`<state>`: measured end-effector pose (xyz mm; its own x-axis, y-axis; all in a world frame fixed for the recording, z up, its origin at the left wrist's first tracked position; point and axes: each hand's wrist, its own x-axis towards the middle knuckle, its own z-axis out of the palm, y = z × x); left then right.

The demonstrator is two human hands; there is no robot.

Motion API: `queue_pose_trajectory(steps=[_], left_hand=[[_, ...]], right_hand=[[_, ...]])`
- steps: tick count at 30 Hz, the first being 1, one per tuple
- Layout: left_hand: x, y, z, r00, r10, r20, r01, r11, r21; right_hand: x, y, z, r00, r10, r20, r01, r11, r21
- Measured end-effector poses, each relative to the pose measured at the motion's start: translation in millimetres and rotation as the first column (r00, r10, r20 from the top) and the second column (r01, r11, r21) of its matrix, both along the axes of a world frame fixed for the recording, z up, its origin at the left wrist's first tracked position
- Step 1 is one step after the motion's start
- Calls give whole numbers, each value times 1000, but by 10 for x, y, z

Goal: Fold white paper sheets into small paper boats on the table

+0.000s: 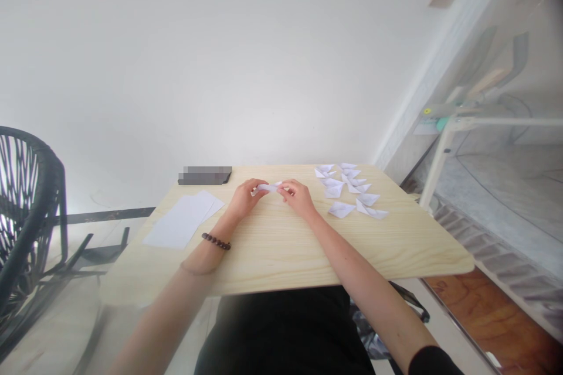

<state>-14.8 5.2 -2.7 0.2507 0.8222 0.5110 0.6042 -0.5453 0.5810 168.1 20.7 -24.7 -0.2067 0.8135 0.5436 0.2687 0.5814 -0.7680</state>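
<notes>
A small folded white paper (pixel 271 187) is held between my two hands above the middle of the table. My left hand (pixel 247 198) pinches its left end, with the thumb below and fingers on top. At the right end, my right hand (pixel 298 195) has its fingertips closed on the same paper. Several folded white paper boats (pixel 341 209) lie in a group on the table to the right of my hands. Flat white sheets (pixel 180 221) rest on the left, one partly over another.
The light wooden table (pixel 281 252) stands against a white wall. A dark flat object (pixel 204 177), partly pixelated, lies at its back left. A dark woven chair (pixel 30 211) is at the far left, and a white metal frame (pixel 440 158) at the right.
</notes>
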Motion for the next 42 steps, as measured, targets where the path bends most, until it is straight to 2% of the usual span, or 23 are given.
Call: queue_pose_trajectory(steps=[4, 8, 15, 25, 35, 38, 40, 42], left_hand=[[-11, 6, -21, 1000, 16, -19, -18, 994, -111], [-5, 6, -28, 999, 23, 34, -16, 982, -191], [-15, 10, -27, 1000, 7, 26, 0, 968, -252], [-15, 26, -52, 975, -47, 216, 125, 924, -360], [-7, 17, -61, 937, -79, 341, 228, 878, -421], [12, -24, -15, 915, -78, 395, 271, 845, -460], [28, -64, 29, 901, -79, 427, 295, 832, -469], [41, -100, 70, 921, -93, 379, 279, 835, -474]], right_hand=[[5, -22, 23, 999, -28, 22, 28, 1000, -5], [8, -30, 31, 998, -64, 15, 65, 997, -32], [7, -33, 44, 997, -79, -16, 78, 995, -56], [12, 7, 2, 993, -104, -56, 98, 989, -109], [27, -5, 15, 987, -158, -6, 158, 986, -53], [25, -35, 41, 991, -130, -5, 130, 989, -65], [16, -57, 53, 998, -65, 2, 65, 992, -104], [-1, -75, 55, 1000, 13, 21, -9, 990, -144]])
